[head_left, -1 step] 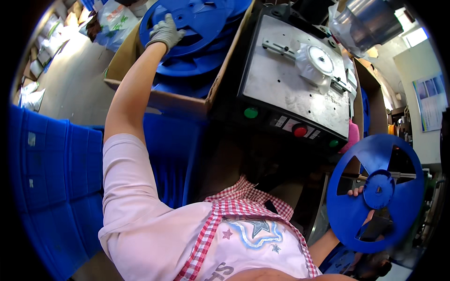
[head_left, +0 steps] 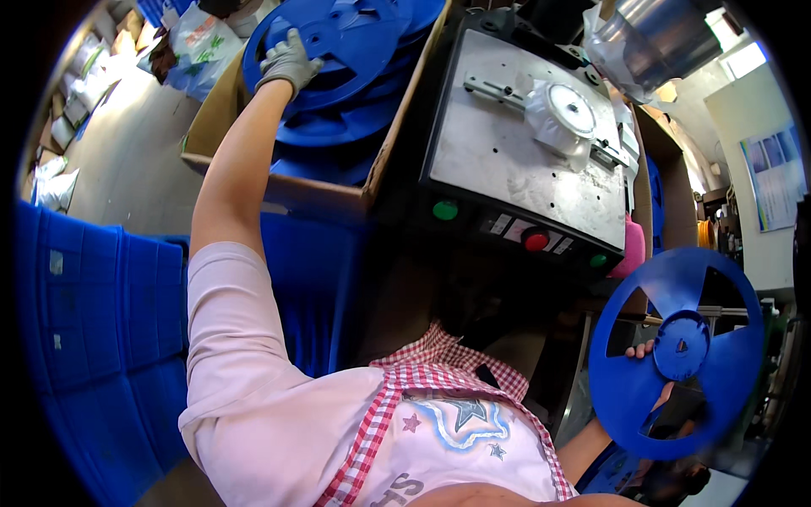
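Blue crates [head_left: 80, 296] stand at left, a steel-topped machine [head_left: 498, 152] at upper right of centre. Through the head camera, I see the gloved left hand [head_left: 288, 66], fingers spread, resting on the top reel [head_left: 359, 40] in a cardboard box [head_left: 317, 191]. At right, the bare right hand [head_left: 641, 348] grasps a blue spoked reel [head_left: 676, 291] beside its hub [head_left: 681, 346].

At four o'clock the blue reel [head_left: 681, 345] hides much of my right hand [head_left: 640, 349], so its full grip escapes me. At eleven the upper edge clips the stacked reels [head_left: 359, 46]; toward eight the dark rim swallows part of the blue crates [head_left: 89, 313]. At three, the wall poster [head_left: 769, 179] is too small to read.
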`<act>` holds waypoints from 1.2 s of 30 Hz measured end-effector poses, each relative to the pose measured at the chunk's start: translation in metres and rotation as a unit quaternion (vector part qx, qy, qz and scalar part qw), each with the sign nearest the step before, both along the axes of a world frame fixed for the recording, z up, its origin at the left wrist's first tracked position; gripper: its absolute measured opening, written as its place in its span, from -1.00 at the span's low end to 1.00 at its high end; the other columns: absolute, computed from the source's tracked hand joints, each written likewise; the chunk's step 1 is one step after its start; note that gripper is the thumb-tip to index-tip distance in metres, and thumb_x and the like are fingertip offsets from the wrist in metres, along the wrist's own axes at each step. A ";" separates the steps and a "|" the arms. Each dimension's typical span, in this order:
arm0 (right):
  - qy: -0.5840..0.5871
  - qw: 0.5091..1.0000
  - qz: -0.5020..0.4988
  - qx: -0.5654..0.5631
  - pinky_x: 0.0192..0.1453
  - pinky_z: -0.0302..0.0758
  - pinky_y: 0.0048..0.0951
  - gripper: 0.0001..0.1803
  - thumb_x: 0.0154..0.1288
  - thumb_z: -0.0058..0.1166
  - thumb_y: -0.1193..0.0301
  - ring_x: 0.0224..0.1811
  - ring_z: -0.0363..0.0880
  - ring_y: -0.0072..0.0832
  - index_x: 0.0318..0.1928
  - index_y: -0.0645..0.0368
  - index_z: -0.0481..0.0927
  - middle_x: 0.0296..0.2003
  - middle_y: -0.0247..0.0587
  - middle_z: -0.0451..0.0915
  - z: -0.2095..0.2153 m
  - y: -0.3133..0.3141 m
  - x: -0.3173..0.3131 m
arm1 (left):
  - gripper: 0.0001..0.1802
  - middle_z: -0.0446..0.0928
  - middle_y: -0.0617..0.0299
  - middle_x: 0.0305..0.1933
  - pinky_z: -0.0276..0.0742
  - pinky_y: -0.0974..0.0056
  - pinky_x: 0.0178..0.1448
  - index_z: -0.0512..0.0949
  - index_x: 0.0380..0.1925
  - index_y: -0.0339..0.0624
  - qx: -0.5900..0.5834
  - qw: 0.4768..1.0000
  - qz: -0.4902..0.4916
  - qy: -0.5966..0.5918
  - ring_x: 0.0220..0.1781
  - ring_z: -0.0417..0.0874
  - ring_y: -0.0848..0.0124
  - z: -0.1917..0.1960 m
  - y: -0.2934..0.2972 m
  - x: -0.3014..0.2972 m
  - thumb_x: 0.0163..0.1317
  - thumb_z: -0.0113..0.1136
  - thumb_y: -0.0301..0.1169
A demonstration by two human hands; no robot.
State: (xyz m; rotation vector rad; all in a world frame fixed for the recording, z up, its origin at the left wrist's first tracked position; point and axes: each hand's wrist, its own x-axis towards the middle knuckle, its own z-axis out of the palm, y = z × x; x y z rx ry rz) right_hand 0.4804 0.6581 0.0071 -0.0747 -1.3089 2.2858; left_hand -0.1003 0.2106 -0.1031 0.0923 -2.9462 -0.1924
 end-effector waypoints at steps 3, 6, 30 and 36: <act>-0.024 0.999 -0.036 0.001 0.14 0.34 -0.23 -0.27 0.33 -0.09 0.04 -0.02 0.33 -0.24 0.28 0.33 0.11 -0.03 0.04 0.28 -0.006 0.011 0.021 | 0.02 0.28 -0.06 0.35 0.16 -0.11 0.38 -0.03 0.44 -0.02 -0.046 0.996 -0.009 -0.073 0.43 0.24 0.03 -0.016 0.019 -0.032 0.09 0.26 0.08; -0.127 0.979 -0.159 -0.021 -0.01 0.38 -0.35 -0.34 0.32 -0.08 0.12 -0.17 0.40 -0.36 0.33 0.17 0.19 -0.16 -0.08 0.40 -0.002 0.000 0.018 | -0.09 0.42 -0.09 0.24 0.43 -0.05 0.21 0.16 0.35 -0.10 -0.080 0.993 -0.076 -0.035 0.25 0.49 0.01 -0.024 -0.001 -0.036 0.03 0.32 -0.05; -0.051 0.907 0.332 -0.255 0.16 0.57 -0.10 -0.26 0.34 -0.12 -0.07 0.18 0.51 -0.12 0.35 0.18 0.22 0.17 0.14 0.43 -0.067 -0.099 -0.031 | -0.21 0.35 -0.07 0.21 0.26 -0.12 0.37 0.46 0.21 0.39 0.088 0.801 -0.560 0.191 0.33 0.31 -0.06 0.096 0.160 0.419 -0.10 0.30 -0.57; -0.035 0.970 0.177 -0.160 0.13 0.56 -0.25 -0.28 0.28 0.00 0.00 0.02 0.56 -0.29 0.36 0.03 0.17 0.01 -0.02 0.48 -0.079 -0.089 -0.020 | -0.53 0.32 -0.05 0.21 0.37 0.10 0.31 0.49 0.16 -0.03 0.406 0.768 -0.494 0.022 0.26 0.39 0.07 0.074 0.206 0.481 0.21 0.19 -0.49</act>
